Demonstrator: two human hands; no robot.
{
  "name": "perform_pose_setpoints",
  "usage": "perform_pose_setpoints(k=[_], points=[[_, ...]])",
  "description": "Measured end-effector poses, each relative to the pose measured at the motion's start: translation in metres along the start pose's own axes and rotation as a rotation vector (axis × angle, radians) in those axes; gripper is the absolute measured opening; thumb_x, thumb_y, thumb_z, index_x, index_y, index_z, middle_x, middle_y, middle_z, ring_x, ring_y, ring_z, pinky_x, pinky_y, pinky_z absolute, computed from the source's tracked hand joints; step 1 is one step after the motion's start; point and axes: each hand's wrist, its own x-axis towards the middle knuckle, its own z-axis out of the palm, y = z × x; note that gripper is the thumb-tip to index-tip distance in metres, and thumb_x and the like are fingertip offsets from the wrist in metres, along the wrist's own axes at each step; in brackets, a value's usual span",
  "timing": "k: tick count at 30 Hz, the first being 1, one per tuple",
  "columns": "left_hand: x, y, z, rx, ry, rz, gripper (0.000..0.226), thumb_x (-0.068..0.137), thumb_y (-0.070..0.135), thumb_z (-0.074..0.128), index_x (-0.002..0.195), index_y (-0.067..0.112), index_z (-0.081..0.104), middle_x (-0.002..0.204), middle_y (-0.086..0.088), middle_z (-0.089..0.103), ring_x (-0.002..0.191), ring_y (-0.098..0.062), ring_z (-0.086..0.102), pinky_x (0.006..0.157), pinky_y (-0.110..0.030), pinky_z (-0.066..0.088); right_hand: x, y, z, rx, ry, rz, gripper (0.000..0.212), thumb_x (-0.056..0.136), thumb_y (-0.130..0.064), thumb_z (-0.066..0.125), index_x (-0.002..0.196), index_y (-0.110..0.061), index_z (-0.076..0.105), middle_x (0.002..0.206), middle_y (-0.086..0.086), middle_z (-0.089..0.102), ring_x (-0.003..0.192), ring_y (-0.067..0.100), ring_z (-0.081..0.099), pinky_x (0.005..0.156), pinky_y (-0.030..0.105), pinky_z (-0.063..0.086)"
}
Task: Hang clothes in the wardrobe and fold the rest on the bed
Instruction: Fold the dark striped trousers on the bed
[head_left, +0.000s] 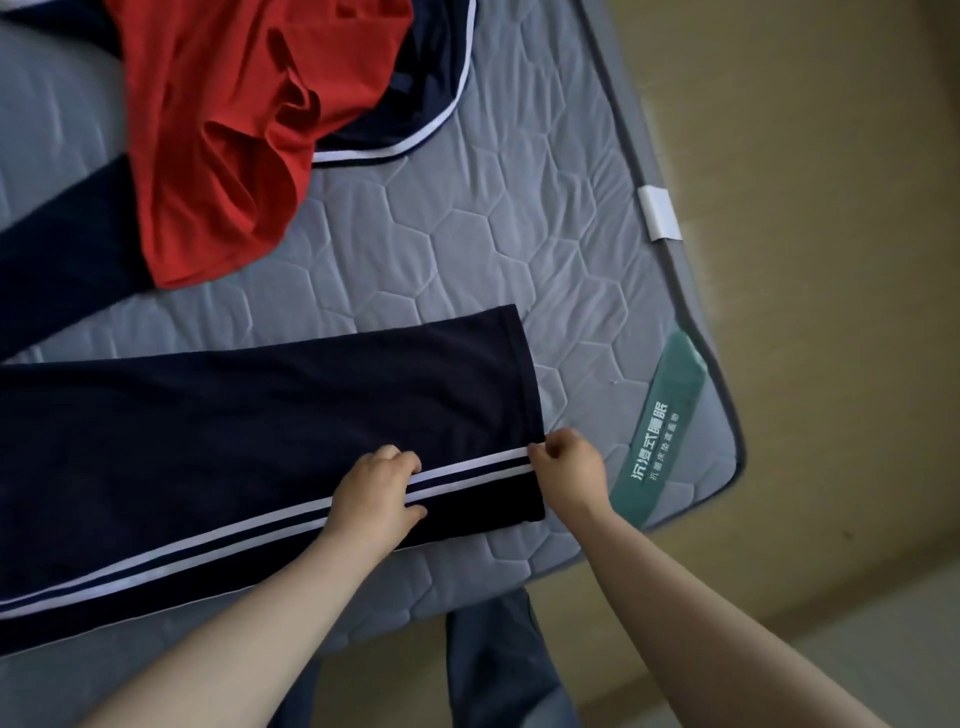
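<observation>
1. The left hand (376, 491) has its fingers (402, 457) curled down over the white stripes (467, 466) of the navy trousers (260, 415), with the thumb below them, so the cloth is pinched between the two.
2. The right hand (569, 470) is closed tight, its fingertips (543, 452) nipping the hem where the stripes end, just to the right of the left fingers.
3. The trouser leg lies flat, stretching left from both grips across the grey quilted mattress (467, 234).
4. Just right of the right hand sits a green label (670, 421) at the mattress corner; further up that edge is a white tag (660, 213).
5. Well beyond the fingers, a crumpled red garment (234, 130) lies over a second navy garment (415, 78) with white piping.
6. The beige floor (831, 260) lies past the mattress edge.
</observation>
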Motion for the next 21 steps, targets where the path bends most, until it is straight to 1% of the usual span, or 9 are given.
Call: perform_pose_setpoints(k=[2,4,6,9,13,16,17,19,21], points=[[0.004,-0.003,0.004,0.095,0.013,0.003,0.034,0.082,0.031,0.071,0.11,0.02,0.054,0.112,0.005,0.05,0.102,-0.016,0.049,0.084,-0.027,0.045,0.003,0.002,0.005,0.049,-0.003,0.02,0.024,0.09,-0.027,0.059,0.071,-0.014,0.052,0.065,-0.002,0.055,0.069,0.02,0.054,0.055,0.028,0.036],[0.006,-0.006,0.007,0.174,0.044,0.01,0.024,0.086,0.028,0.065,0.106,0.019,0.055,0.11,0.004,0.051,0.101,-0.018,0.049,0.083,-0.028,0.046,0.004,0.004,0.007,0.101,-0.009,0.052,0.033,0.09,-0.029,0.061,0.062,-0.016,0.047,0.057,-0.005,0.049,0.06,0.016,0.049,0.05,0.027,0.034],[0.009,-0.009,0.005,0.164,0.065,0.017,0.014,0.088,0.023,0.059,0.101,0.017,0.059,0.104,0.003,0.054,0.098,-0.018,0.051,0.08,-0.029,0.045,0.002,0.006,0.006,0.134,0.001,0.073,0.035,0.089,-0.03,0.063,0.062,-0.012,0.051,0.055,-0.002,0.051,0.056,0.015,0.049,0.049,0.027,0.036],[0.009,-0.012,-0.003,0.101,0.066,0.063,0.009,0.085,0.02,0.058,0.093,0.017,0.062,0.091,0.004,0.054,0.088,-0.018,0.054,0.075,-0.029,0.044,-0.006,0.009,0.001,0.143,0.062,0.039,0.034,0.087,-0.03,0.067,0.067,-0.004,0.061,0.059,0.008,0.059,0.057,0.017,0.052,0.053,0.028,0.038],[-0.005,-0.017,-0.022,0.05,0.04,0.154,0.007,0.08,0.02,0.064,0.086,0.018,0.063,0.084,0.006,0.053,0.078,-0.015,0.055,0.069,-0.026,0.044,-0.02,0.006,-0.007,0.195,0.106,0.002,0.029,0.085,-0.029,0.07,0.064,-0.01,0.065,0.053,0.001,0.058,0.05,0.01,0.05,0.048,0.022,0.037],[-0.02,-0.022,-0.028,0.059,0.018,0.205,0.007,0.078,0.02,0.064,0.085,0.019,0.064,0.083,0.007,0.053,0.076,-0.014,0.056,0.067,-0.026,0.044,-0.036,0.011,-0.005,0.238,0.13,0.017,0.028,0.084,-0.03,0.071,0.064,-0.009,0.067,0.057,0.003,0.063,0.053,0.012,0.054,0.053,0.026,0.043],[-0.023,-0.023,-0.026,0.069,-0.003,0.214,0.007,0.079,0.021,0.063,0.086,0.019,0.064,0.083,0.008,0.052,0.077,-0.014,0.056,0.068,-0.025,0.043,-0.041,0.016,-0.002,0.234,0.125,0.028,0.029,0.084,-0.029,0.071,0.063,-0.009,0.067,0.056,0.003,0.063,0.052,0.012,0.053,0.051,0.023,0.042],[-0.03,-0.026,-0.019,0.109,-0.066,0.227,0.009,0.082,0.022,0.06,0.09,0.02,0.063,0.086,0.008,0.05,0.082,-0.014,0.057,0.07,-0.025,0.043,-0.05,0.029,0.006,0.206,0.106,0.057,0.037,0.085,-0.027,0.071,0.053,-0.011,0.058,0.045,-0.003,0.054,0.045,0.008,0.043,0.045,0.019,0.032],[-0.035,-0.03,-0.004,0.109,-0.125,0.219,0.012,0.085,0.024,0.059,0.096,0.019,0.062,0.092,0.007,0.05,0.088,-0.015,0.057,0.074,-0.024,0.043,-0.055,0.043,0.015,0.167,0.099,0.098,0.051,0.084,-0.025,0.071,0.044,-0.016,0.041,0.036,-0.006,0.04,0.041,0.007,0.033,0.043,0.021,0.027]])
